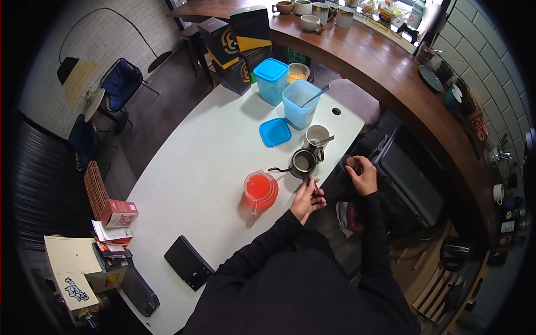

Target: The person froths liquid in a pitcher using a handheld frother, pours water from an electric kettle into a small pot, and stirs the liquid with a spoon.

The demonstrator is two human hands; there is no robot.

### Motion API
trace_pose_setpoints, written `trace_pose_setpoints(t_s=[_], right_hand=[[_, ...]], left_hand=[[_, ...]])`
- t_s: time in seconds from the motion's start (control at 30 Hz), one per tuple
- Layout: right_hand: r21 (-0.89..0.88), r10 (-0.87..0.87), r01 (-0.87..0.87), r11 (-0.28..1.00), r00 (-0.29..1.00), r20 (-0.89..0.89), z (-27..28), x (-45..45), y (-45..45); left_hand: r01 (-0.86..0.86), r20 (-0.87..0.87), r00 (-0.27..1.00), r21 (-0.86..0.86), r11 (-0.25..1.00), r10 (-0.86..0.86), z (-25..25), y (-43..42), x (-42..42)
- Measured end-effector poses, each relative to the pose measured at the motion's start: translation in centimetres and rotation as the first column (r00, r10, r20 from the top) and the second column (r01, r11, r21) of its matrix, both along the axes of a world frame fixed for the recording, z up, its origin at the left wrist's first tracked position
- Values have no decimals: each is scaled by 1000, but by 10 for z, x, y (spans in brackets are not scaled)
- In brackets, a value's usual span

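A small dark gooseneck kettle (303, 161) stands uncovered near the right edge of the white table, its thin spout pointing left. Its handle runs toward me, and my left hand (305, 202) is closed around it. Beyond the table edge, my right hand (363, 177) pinches a dark round lid (344, 162) by its knob. Right behind the kettle is a mug (317, 135) with a spoon in it. To the left of the kettle sits a clear pitcher (261, 190) of red liquid.
Farther back are an open blue container (300, 106) with a spoon, a lidded blue container (271, 84) and a loose blue lid (275, 132). A black device (188, 262) lies near my left arm. A wooden counter (357, 58) curves along the back and right.
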State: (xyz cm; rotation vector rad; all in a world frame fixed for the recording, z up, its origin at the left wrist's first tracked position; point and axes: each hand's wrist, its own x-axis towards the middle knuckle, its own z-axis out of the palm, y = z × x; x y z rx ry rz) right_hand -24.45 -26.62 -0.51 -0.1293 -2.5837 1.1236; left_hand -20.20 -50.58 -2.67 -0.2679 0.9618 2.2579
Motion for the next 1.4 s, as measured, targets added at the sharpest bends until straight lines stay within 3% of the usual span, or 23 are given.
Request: trace_pose_setpoints(t_s=[0.07, 0.23, 0.3, 0.77, 0.83, 0.97, 1.03, 1.07, 1.13, 1.2, 1.27, 1.33, 1.4], right_hand=[[23, 44, -43, 999, 998, -35, -16, -11, -2], [57, 103, -102, 993, 995, -13, -36, -34, -9], [126, 149, -127, 984, 972, -183, -46, -43, -11], [149, 164, -148, 978, 981, -101, -72, -53, -15], [112, 172, -156, 981, 973, -155, -72, -52, -16], [145, 105, -82, 986, 981, -160, -36, -24, -31], [269, 60, -85, 960, 993, 101, -16, -6, -38], [268, 61, -87, 960, 993, 103, -4, 3, -46], [81, 301, -362, 929, 863, 407, 15, 18, -67], [-114, 549, -547, 829, 758, 353, 18, 27, -96], [-254, 640, -594, 763, 748, 175, 7, 26, -127], [-130, 663, -656, 743, 748, 14, -13, 16, -148], [-243, 695, -668, 703, 719, 33, -23, 7, -165]], left_hand=[[-40, 16, 999, -119, 992, 42, 7, 1, -2], [-34, -8, 999, -223, 974, 33, 3, -3, -7], [-24, -45, 999, -287, 958, 12, 6, -7, -9], [12, -95, 995, -186, 982, -30, 28, -31, 7], [54, -135, 988, -185, 981, -80, 32, -36, 10], [85, -160, 981, -161, 983, -111, 48, -50, 17], [76, -210, 971, -180, 981, -113, 55, -59, 20], [74, -207, 972, -181, 981, -112, 63, -65, 22], [102, -263, 952, -207, 973, -156, 83, -78, 24], [73, -288, 949, -187, 980, -125, 98, -91, 27], [29, -302, 948, -229, 973, -99, 114, -105, 29], [-27, -311, 949, -238, 971, -50, 127, -119, 33], [-79, -318, 948, -271, 959, -12, 141, -134, 38]])
